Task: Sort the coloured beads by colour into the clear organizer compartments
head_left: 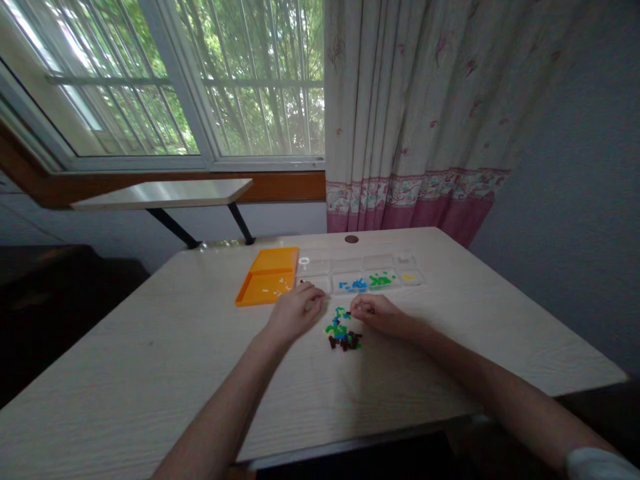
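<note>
A small pile of green, blue and dark brown pieces (344,341) lies on the table between my hands. My left hand (296,310) is at the near edge of a clear compartment box, its fingers curled; whether they hold anything is too small to tell. At the pile's upper right, my right hand (376,313) has its fingers pinched together by a dark piece. Blue pieces (357,285), green pieces (382,279) and yellow pieces (409,277) sit in separate clear compartments. White bits (273,291) lie in an open orange case (260,280).
The pale wooden table (150,360) reaches back to a window and a patterned curtain (400,120). A raised white shelf (165,192) on black legs stands at the back left. A round dark grommet (351,239) is set near the table's back edge.
</note>
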A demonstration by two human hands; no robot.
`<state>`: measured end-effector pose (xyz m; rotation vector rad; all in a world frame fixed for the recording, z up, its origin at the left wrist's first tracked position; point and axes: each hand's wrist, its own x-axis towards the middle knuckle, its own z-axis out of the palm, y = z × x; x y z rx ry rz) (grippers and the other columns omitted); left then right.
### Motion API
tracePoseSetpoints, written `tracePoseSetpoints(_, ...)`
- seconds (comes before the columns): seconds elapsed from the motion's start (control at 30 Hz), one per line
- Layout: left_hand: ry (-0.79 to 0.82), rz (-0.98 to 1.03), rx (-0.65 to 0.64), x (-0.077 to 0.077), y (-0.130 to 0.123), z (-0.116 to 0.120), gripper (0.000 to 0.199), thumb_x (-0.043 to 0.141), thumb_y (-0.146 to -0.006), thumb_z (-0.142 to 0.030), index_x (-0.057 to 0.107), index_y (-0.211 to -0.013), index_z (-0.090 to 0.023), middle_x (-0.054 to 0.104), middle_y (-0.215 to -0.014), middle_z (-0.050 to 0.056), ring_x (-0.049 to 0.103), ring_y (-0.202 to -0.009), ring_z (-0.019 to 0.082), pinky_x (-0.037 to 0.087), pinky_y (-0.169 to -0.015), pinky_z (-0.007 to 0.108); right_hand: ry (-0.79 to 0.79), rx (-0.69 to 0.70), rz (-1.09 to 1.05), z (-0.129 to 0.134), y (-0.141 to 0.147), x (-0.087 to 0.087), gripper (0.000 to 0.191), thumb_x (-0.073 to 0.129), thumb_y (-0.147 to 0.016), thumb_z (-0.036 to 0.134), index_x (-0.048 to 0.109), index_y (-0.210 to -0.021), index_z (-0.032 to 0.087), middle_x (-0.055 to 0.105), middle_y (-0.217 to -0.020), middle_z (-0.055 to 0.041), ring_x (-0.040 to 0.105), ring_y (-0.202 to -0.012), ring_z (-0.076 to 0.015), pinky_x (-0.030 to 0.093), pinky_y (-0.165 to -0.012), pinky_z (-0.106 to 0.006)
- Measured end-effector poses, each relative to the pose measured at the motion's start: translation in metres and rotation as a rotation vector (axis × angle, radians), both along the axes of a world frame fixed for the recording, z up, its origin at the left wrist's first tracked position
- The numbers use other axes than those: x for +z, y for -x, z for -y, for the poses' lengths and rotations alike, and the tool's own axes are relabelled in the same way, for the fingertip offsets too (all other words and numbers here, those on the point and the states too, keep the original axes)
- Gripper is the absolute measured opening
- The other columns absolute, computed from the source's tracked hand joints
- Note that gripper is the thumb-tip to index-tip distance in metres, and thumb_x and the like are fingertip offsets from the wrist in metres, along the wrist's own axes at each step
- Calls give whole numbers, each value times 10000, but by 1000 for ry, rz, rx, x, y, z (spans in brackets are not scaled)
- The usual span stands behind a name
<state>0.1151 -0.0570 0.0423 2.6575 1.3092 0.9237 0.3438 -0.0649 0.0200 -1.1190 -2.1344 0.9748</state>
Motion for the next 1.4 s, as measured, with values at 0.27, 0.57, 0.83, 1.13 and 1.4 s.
tracePoseSetpoints(0.27,-17,35,-183,-7,-29,18,140,473,-822,-239,599,-831,-179,576,-757,31,545,-684,116,432,-613,215,272,35,-248,-3,4,-5,332,469,-782,501,474,-802,169,331,-512,83,274,-419,-53,188,-389,-175)
tracePoseSetpoints(0.57,-18,2,-196,-7,-28,18,172,444,-840,-239,589,-911,-180,592,-806,44,558,-714,125,445,-633,226,363,47,-276,1,8,-1,372,488,-751,541,475,-815,175,309,-475,95,259,-398,-53,170,-376,-181)
tracePoseSetpoints(0.83,90,219,-193,-9,-32,18,134,499,-809,-202,614,-878,-186,584,-773,30,538,-694,113,428,-615,217,368,85,-352,-3,8,-5,433,492,-717,596,472,-794,170,313,-465,95,260,-387,-50,172,-372,-184)
tracePoseSetpoints(1.13,67,424,-86,-5,-28,11,108,545,-782,-232,629,-809,-170,578,-682,18,500,-579,97,401,-521,199,32,-45,-37,-3,2,-2,277,443,-818,433,535,-873,177,428,-532,59,359,-447,-73,237,-435,-187)
tracePoseSetpoints(1.4,-16,520,41,0,-21,10,114,542,-788,-250,622,-794,-169,585,-705,19,506,-596,105,416,-563,219,-279,7,465,2,-5,4,196,480,-817,281,615,-955,245,640,-698,5,545,-634,-125,338,-600,-216)
